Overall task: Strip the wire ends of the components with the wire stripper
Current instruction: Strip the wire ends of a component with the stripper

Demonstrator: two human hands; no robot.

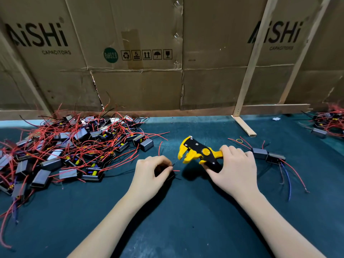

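My right hand (233,168) grips the handles of a yellow and black wire stripper (197,152), whose jaws point left and stand open. My left hand (150,173) is curled round a dark component (163,171) and pinches its wires; short red and black wire ends (175,169) stick out toward the stripper's jaws, a small gap away. A big heap of black box components with red wires (70,148) lies to the left. Two components with red, blue and black wires (268,156) lie to the right of my right hand.
The table has a dark teal mat (186,211). Cardboard sheets (141,62) on wooden slats (249,71) wall off the back. Another pile of components (329,123) sits at the far right. A yellow rubber band (239,140) lies behind the stripper.
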